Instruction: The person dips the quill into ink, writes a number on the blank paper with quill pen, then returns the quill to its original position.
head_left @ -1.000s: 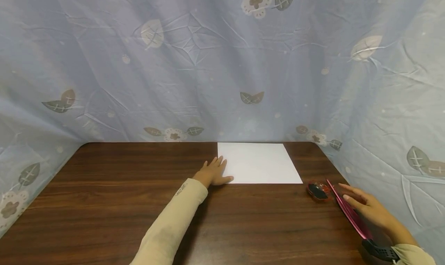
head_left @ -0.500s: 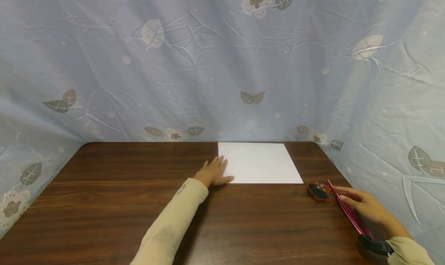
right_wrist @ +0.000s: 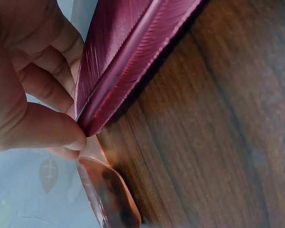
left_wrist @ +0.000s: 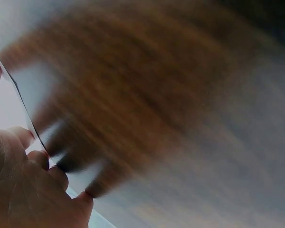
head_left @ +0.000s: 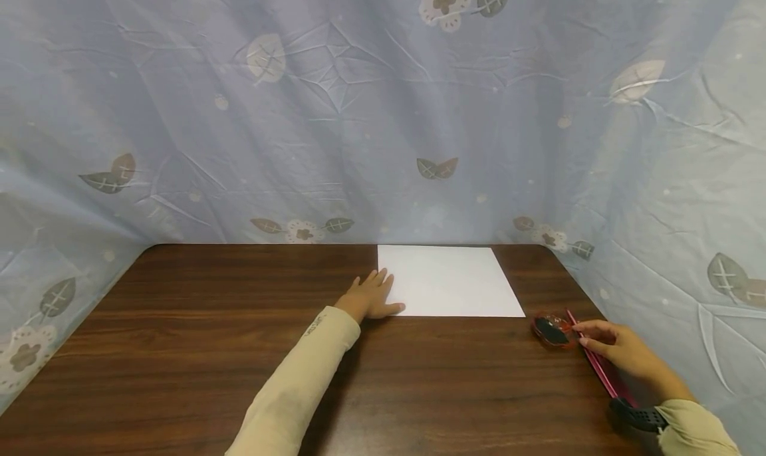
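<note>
My left hand (head_left: 369,298) lies with straight, spread fingers at the left edge of a white sheet of paper (head_left: 451,280); its fingertips and thumb rest on the sheet. The left wrist view shows the palm side of this hand (left_wrist: 38,185) beside the thin paper edge. At the table's right side, my right hand (head_left: 628,356) has thumb and forefinger around the narrow end of a flat, ribbed magenta thing (right_wrist: 123,61). Just beyond those fingertips sits a see-through orange-red item (right_wrist: 109,192) with a dark middle. Its kind is unclear.
The dark wooden table (head_left: 179,349) runs to a pale blue curtain (head_left: 359,110) printed with leaves and flowers, at the back and both sides. A black band (head_left: 637,416) is on the right wrist.
My right hand has moved left and closed thumb and forefinger on the far end of the magenta thing, which has shifted slightly. The left hand stays put on the paper.
</note>
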A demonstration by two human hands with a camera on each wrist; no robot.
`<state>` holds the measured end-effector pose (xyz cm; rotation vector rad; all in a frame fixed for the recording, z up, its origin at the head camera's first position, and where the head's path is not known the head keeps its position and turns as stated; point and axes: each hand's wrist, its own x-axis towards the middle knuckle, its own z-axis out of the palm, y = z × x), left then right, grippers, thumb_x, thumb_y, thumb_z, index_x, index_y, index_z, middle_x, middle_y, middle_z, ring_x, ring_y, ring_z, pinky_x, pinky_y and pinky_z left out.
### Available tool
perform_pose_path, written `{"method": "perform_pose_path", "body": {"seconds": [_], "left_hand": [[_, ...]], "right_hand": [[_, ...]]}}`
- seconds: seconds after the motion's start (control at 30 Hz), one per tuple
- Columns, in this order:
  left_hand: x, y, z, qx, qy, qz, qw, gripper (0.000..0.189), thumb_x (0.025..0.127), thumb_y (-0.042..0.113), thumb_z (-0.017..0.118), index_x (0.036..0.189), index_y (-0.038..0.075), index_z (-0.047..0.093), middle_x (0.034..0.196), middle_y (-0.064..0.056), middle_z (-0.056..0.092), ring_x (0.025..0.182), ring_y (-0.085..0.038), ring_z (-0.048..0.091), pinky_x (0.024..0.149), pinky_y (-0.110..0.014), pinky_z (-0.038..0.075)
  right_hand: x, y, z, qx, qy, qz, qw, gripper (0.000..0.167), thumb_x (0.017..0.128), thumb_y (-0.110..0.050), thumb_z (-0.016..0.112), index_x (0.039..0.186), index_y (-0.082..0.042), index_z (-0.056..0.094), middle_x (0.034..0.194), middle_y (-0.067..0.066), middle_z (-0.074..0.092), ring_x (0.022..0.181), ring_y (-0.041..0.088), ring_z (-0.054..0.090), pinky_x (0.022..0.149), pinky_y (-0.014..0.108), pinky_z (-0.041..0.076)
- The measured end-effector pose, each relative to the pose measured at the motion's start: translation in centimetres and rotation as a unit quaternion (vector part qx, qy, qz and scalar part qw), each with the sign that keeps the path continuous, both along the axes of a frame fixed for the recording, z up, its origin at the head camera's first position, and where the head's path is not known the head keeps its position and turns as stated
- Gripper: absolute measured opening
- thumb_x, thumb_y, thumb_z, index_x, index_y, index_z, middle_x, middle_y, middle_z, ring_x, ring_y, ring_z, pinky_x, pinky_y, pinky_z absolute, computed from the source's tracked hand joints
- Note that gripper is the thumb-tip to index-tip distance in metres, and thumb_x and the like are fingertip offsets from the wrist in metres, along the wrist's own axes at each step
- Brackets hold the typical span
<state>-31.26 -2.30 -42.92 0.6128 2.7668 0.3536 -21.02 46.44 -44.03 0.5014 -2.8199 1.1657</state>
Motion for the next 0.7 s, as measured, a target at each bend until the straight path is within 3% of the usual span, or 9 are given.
{"method": "perform_pose_path", "body": {"seconds": [0.4, 0.7], "left_hand": [[0.15, 0.06, 0.19, 0.004, 0.003, -0.001, 1.0, 0.08, 0.095, 0.057, 0.044, 0.154, 0.01, 0.018, 0.161, -0.01, 0.01, 0.148, -0.029, 0.009, 0.117, -0.055, 0.009], [0.11, 0.09, 0.23, -0.002, 0.004, -0.001, 1.0, 0.079, 0.095, 0.056, 0.044, 0.154, 0.009, 0.019, 0.161, -0.011, 0.01, 0.147, -0.03, 0.01, 0.117, -0.055, 0.01]], "right_hand": [[0.08, -0.06, 0.1, 0.013, 0.002, -0.009, 0.9999, 0.026, 0.093, -0.001, 0.059, 0.114, 0.014, 0.059, 0.1, -0.011, 0.069, 0.087, -0.005, 0.06, 0.068, 0.012, 0.047], [0.26, -0.45, 0.5, -0.012, 0.004, -0.021, 0.9997, 0.026, 0.093, -0.002, 0.059, 0.114, 0.012, 0.059, 0.095, -0.007, 0.071, 0.083, -0.002, 0.061, 0.065, 0.016, 0.049]]}}
